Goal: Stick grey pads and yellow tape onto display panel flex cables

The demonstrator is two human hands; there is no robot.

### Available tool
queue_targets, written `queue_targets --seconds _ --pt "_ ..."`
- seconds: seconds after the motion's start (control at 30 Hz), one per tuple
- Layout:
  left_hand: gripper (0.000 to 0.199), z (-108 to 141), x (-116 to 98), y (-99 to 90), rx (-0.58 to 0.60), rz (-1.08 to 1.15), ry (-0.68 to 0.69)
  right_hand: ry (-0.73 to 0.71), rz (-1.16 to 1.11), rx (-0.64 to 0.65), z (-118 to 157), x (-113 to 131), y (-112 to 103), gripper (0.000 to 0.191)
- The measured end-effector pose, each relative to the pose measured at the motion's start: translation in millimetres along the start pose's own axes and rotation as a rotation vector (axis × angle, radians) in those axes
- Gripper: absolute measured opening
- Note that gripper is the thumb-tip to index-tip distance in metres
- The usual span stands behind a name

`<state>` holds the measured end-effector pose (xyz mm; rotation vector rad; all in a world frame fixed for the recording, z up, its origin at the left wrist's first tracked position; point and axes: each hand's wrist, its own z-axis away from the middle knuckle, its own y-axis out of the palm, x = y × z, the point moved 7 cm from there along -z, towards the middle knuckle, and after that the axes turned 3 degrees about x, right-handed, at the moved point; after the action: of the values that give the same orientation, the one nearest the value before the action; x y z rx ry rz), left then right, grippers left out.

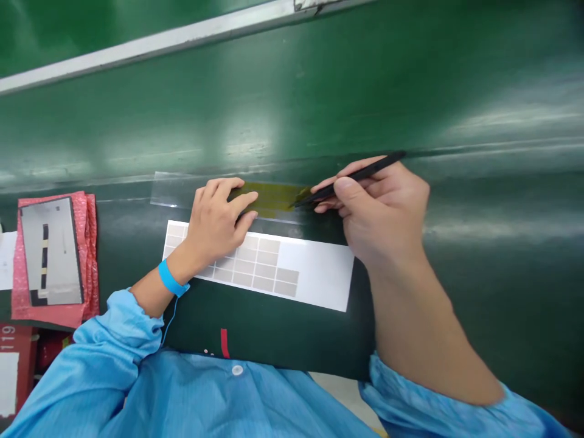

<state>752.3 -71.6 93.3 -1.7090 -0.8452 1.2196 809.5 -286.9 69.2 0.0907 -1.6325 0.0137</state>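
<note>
Pinched in my right hand [383, 207] is a pair of black tweezers [367, 172], whose thin tip points left and meets the right part of a yellow translucent tape strip [269, 198]. The strip lies on a clear plastic sheet [171, 190]. My left hand [221, 216] rests with fingers spread over the sheet and the strip's left end, pressing down flat. Under that hand and wrist lies a white label sheet [323, 271] with rows of grey rectangular stickers; its right part is bare backing. A blue wrist strap [172, 278] circles my left wrist.
At the left, a grey display panel [59, 249] sits on pink bubble-wrap bags [89, 261]. A red box [22, 359] stands below them. A red tape piece [224, 342] sticks near the front edge of the green work surface [292, 334]. A pale metal rail [182, 39] crosses the back.
</note>
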Motion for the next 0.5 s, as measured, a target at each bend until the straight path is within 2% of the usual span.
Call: queue_targets --seconds 0.13,0.2,0.27,0.33,0.37,0.4,0.47,0.5 --pt "0.023 1 7 -1.8 -0.037 0.019 0.003 -0.011 -0.078 -0.047 -1 -1 2 0.033" --pt "0.022 2 6 -13.5 -0.106 0.072 0.011 -0.021 -0.128 -0.084 -4 -5 0 0.037" --pt "0.020 7 -3 -33.7 -0.210 0.140 0.036 0.002 -0.170 -0.146 -7 -13 -5 0.045" --pt "0.018 20 -25 -52.5 -0.314 0.170 0.097 0.088 -0.210 -0.217 -10 -26 -10 0.055" --pt "0.018 28 -39 -56.7 -0.353 0.149 0.143 0.152 -0.224 -0.251 -13 -33 -12 0.061" --pt "0.019 38 -54 -55.8 -0.387 0.122 0.192 0.155 -0.236 -0.262 -17 -36 -12 0.064" --pt "0.019 56 -83 -37.3 -0.427 -0.038 0.329 0.119 -0.254 -0.269 -28 -37 -11 0.067" --pt "0.016 65 -101 -19.5 -0.456 -0.289 0.474 0.104 -0.256 -0.273 -33 -38 -10 0.068"
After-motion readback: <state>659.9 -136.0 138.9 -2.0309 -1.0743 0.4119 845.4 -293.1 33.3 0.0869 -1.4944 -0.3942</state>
